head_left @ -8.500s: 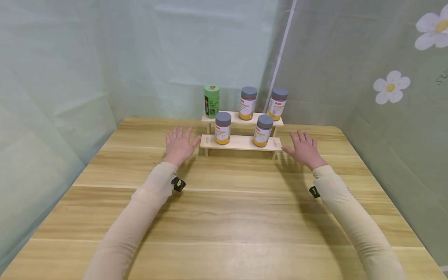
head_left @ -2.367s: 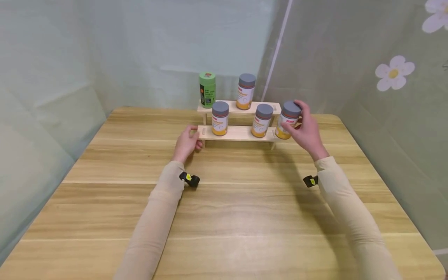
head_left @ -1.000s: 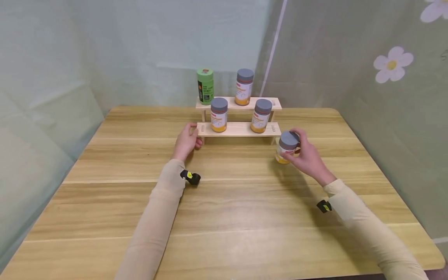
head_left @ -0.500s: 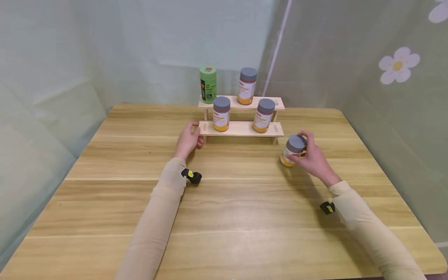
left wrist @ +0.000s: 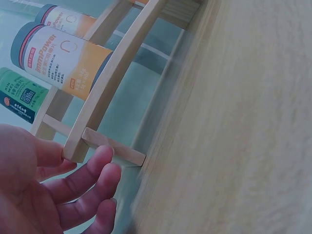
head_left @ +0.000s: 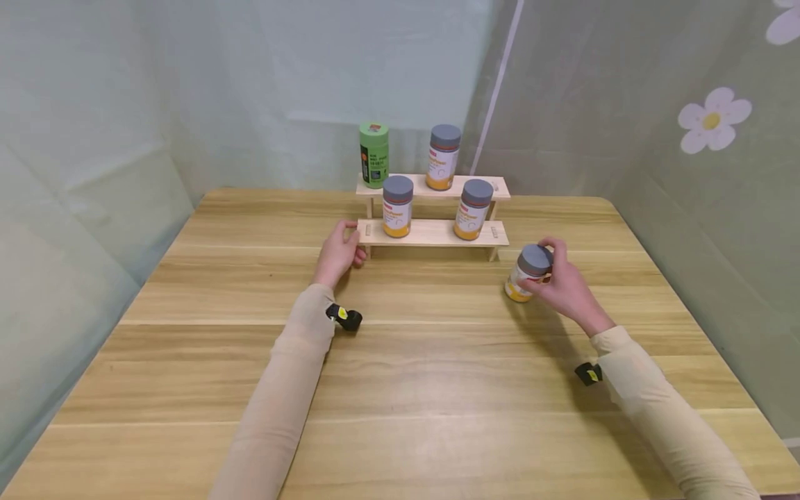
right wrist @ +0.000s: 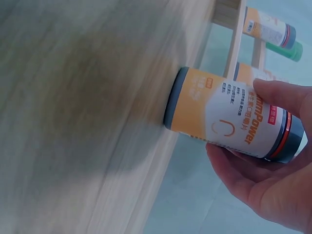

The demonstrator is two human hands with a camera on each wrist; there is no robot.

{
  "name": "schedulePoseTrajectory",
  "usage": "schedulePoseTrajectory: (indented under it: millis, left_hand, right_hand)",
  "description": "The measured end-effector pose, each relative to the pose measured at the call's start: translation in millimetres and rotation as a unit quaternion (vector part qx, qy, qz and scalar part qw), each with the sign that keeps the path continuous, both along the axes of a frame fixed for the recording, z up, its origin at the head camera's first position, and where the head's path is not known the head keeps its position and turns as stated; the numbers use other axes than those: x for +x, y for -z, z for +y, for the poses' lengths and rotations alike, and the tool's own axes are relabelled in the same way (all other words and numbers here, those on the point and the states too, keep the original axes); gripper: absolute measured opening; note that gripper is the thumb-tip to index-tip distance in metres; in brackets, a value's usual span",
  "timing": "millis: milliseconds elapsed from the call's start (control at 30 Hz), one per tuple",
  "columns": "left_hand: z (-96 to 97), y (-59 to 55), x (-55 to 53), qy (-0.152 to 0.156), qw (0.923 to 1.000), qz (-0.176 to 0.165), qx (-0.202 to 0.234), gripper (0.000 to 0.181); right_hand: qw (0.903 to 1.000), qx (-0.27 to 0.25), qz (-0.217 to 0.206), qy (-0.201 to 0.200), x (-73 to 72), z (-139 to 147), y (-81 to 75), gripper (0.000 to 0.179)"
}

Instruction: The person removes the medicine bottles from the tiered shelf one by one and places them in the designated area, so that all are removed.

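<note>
Head view, from the left: the person's bare left hand [head_left: 339,255] is pinching the left end of the lower shelf of a pale wooden two-tier rack [head_left: 431,233], seemingly bracing it. A green cylindrical canister with a dark label [head_left: 375,156] is standing at the upper tier's left end. In front of it, slightly to the right, a white-and-orange jar with a grey lid [head_left: 397,208] is standing on the lower tier. A second matching jar [head_left: 443,160] is standing near the upper tier's middle, and a third matching jar [head_left: 473,210] toward the lower tier's right. Past the rack's right end, the fourth matching jar [head_left: 523,274] is tilting over the wood-grain table [head_left: 400,375], gripped between thumb and fingers of the right hand [head_left: 565,288]; whether its base is touching the tabletop, I cannot tell. This jar has just come off the upper tier's right end, so the rack is now bearing four containers, and the fifth is being held apart from it.
</note>
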State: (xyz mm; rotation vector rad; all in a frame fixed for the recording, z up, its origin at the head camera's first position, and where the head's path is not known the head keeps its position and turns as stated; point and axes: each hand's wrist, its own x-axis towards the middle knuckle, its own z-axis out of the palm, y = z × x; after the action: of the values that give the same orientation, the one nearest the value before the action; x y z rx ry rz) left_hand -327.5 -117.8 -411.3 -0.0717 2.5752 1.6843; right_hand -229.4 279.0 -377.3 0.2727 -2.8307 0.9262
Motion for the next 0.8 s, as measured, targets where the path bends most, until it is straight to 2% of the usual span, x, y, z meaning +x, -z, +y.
schedulePoseTrajectory:
  millis: [167,300,433,633,800]
  left_hand:
    - [0.4,-2.2,-1.3,0.0,1.0,0.005,-0.001,0.039]
    - [0.0,-1.8,-2.3,0.003,1.0,0.004,-0.005,0.04]
    - [-1.2,-1.3,-1.6,0.001,0.9999,0.002,-0.01,0.04]
    - [-2.0,-2.1,1.7,0.007,0.9999,-0.003,-0.007,0.04]
    - [-3.4,1.1,2.4,0.008,0.9999,-0.004,-0.011,0.04]
  right_hand:
    - [0.9999,0.012,-0.005,0.009,0.5,4.3,-4.5,0.077]
    - [0.9998,0.021,0.005,0.001,0.6,7.1,-7.7,0.077]
    - [0.9997,0.012,0.016,-0.016,0.6,7.9,-13.2,0.078]
    - [0.9999,-0.002,0.005,-0.013,1.8,6.8,-21.5,0.079]
    - [0.9997,-0.002,0.014,-0.021,-1.8,4.4,-24.7,0.074]
